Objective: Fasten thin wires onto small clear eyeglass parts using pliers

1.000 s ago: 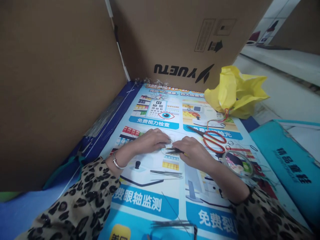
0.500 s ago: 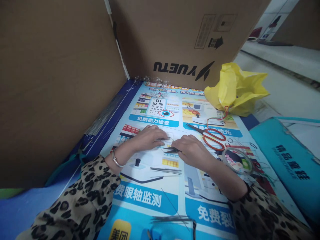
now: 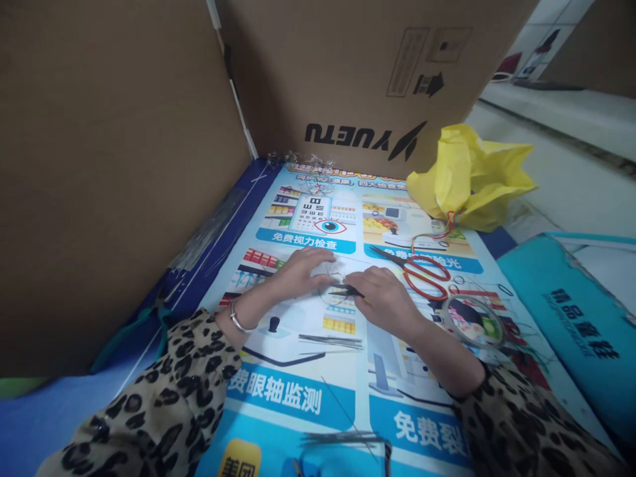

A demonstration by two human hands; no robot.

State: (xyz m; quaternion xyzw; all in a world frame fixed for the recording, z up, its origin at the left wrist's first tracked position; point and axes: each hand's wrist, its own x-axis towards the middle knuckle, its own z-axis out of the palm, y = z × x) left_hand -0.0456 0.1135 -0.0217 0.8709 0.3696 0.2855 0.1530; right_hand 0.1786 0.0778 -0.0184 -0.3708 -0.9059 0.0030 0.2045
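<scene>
Wire loop between hands; right hand curled round pointed tool, tips leftward; left hand part-open beside loop, hold I can't tell.

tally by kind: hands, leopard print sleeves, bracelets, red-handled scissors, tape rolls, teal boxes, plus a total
Left hand and right hand: 2
Leopard print sleeves: 2
Bracelet: 1
Red-handled scissors: 1
Tape roll: 1
Teal box: 1
Total: 8
</scene>
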